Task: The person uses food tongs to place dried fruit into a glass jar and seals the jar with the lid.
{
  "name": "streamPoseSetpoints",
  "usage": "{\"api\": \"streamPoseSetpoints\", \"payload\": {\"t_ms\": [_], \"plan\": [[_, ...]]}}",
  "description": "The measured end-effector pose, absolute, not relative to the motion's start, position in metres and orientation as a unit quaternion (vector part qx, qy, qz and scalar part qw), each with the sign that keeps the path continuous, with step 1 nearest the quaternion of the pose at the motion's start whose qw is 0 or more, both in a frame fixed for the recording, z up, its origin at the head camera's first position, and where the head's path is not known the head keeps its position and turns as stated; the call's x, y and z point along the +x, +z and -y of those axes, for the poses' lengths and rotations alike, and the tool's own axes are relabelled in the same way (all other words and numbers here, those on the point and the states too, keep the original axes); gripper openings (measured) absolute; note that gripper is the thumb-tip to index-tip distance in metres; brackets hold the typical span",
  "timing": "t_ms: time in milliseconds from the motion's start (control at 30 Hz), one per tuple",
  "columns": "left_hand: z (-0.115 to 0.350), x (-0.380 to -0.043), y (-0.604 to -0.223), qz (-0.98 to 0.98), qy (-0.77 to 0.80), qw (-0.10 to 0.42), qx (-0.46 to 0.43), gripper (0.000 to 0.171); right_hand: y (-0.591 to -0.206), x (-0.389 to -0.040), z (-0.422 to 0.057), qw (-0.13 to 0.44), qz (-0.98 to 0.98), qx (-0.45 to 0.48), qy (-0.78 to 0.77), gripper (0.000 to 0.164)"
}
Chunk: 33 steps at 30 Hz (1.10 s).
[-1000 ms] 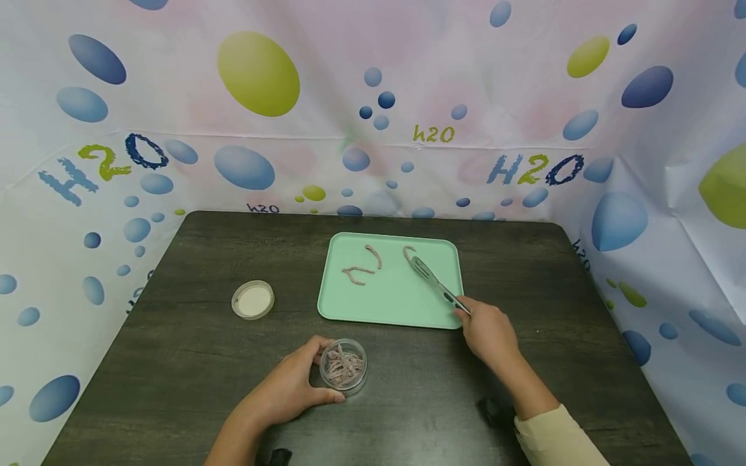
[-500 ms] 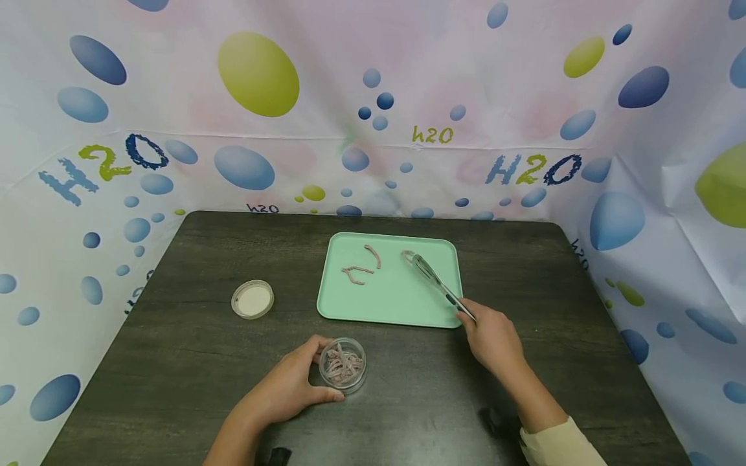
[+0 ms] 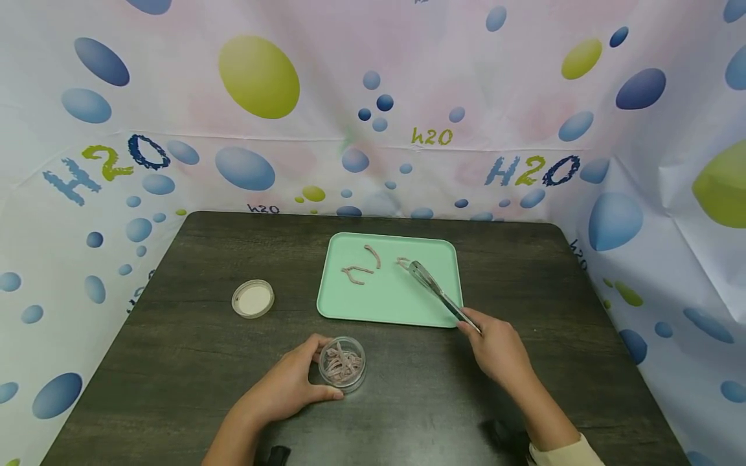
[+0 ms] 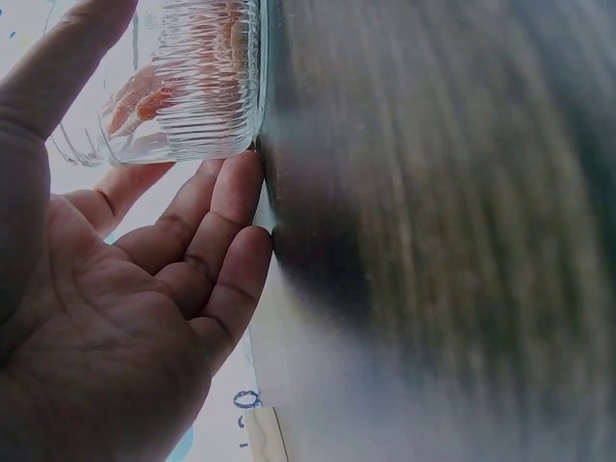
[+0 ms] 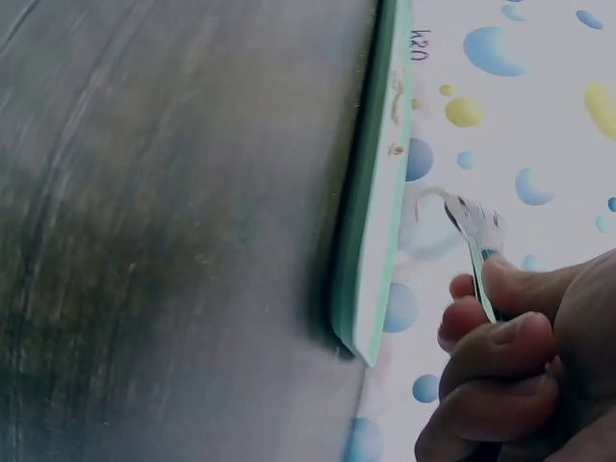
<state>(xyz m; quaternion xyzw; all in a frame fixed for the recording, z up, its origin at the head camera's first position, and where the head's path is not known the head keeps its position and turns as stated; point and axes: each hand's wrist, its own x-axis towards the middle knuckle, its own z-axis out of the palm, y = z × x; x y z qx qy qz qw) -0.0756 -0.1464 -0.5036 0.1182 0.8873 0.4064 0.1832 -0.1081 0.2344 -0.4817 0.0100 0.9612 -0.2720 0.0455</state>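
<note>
1. We see the left hand [image 3: 291,386] gripping a ribbed glass jar [image 4: 207,125], thumb and fingers around its side; pinkish strips [image 3: 342,366] lie inside.
2. We see the right hand [image 3: 498,346] gripping metal tongs [image 3: 434,286], which hold one pinkish strip [image 5: 423,197] above the tray.
3. Forward and left of that hand, we find the mint-green tray [image 3: 373,307] bearing more strips [image 3: 357,269].
4. Forward and left of the left hand, we spot a round lid [image 3: 253,299].

The tray [image 3: 384,304] is mint green, the strips [image 3: 342,364] pinkish, the tongs [image 3: 434,287] silver, the tabletop [image 3: 192,362] streaky dark brown, the white backdrop [image 3: 344,32] spotted blue and lime.
</note>
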Motion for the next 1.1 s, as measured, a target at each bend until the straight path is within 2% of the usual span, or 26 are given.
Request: {"api": "streamPoseSetpoints", "payload": {"t_ms": [167, 1100], "plan": [[0.146, -0.076, -0.503, -0.887, 0.406, 0.187, 0.116, 0.080, -0.477, -0.103, -0.235, 0.073, -0.954, 0.015, -0.291, 0.043], [0.144, -0.077, -0.502, -0.891, 0.397, 0.194, 0.107, 0.078, -0.466, -0.070, -0.234, 0.113, -0.938, -0.015, -0.328, 0.041]]}}
